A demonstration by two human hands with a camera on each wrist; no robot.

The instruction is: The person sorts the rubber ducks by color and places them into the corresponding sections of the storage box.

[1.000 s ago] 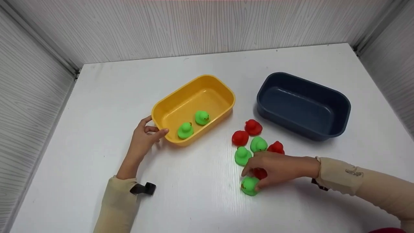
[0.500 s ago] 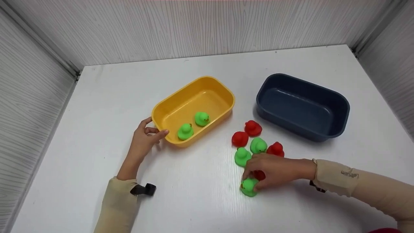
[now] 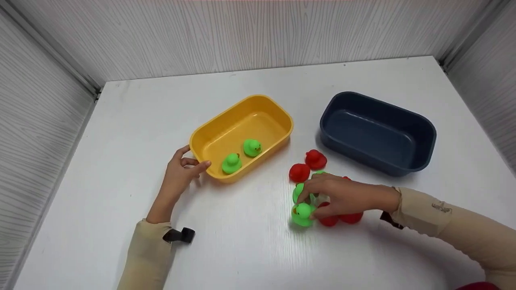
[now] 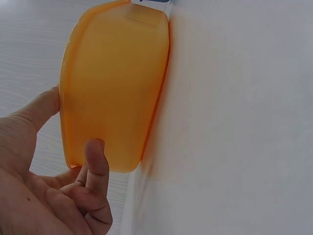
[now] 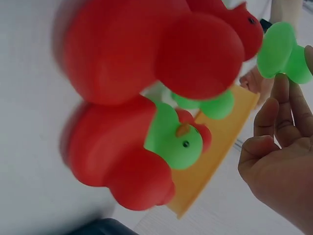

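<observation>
My right hand (image 3: 309,206) pinches a green duck (image 3: 302,214) and holds it just above the white table; in the right wrist view this green duck (image 5: 281,51) sits at my fingertips (image 5: 281,90). Around the hand lie red ducks (image 3: 299,172) (image 3: 315,158) (image 3: 328,220) and another green duck (image 3: 298,191), partly hidden by my fingers. My left hand (image 3: 193,159) grips the near left corner of the yellow tub (image 3: 282,117), thumb (image 4: 97,159) on its outer wall. Two green ducks (image 3: 231,163) (image 3: 252,147) lie inside that tub.
A dark blue tub (image 3: 423,133) stands to the right of the ducks with nothing in it. Grey panelled walls close the table on the left, back and right. Bare white table (image 3: 242,249) stretches along the front.
My right hand has lifted the green duck and carried it up and slightly left, uncovering two red ducks beneath the palm. The left hand has stayed on the yellow tub.
</observation>
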